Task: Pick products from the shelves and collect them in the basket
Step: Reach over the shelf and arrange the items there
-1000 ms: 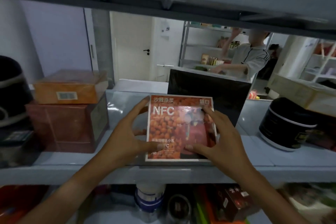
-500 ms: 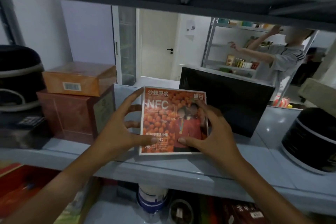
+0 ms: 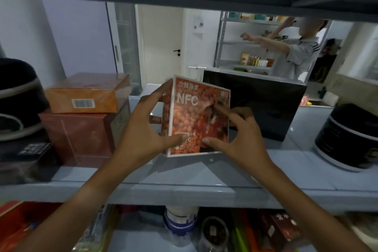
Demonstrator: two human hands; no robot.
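Observation:
An orange-red box printed "NFC" (image 3: 194, 112) stands upright over the pale blue shelf (image 3: 184, 178), turned so its left side shows. My left hand (image 3: 143, 127) grips its left side, fingers behind it and thumb on the lower front. My right hand (image 3: 239, 135) holds the right edge, thumb on the lower front and fingers curled at the side. No basket is in view.
An orange box (image 3: 86, 94) lies on a dark red box (image 3: 81, 137) to the left, beside a black cooker (image 3: 16, 98). A black panel (image 3: 259, 106) stands behind; another black cooker (image 3: 347, 137) sits right. Products fill the lower shelf. A person (image 3: 294, 51) reaches into far shelving.
The NFC box has been raised from leaning back to upright and turned, its left side now showing. Both hands have stayed on it and my view has shifted closer.

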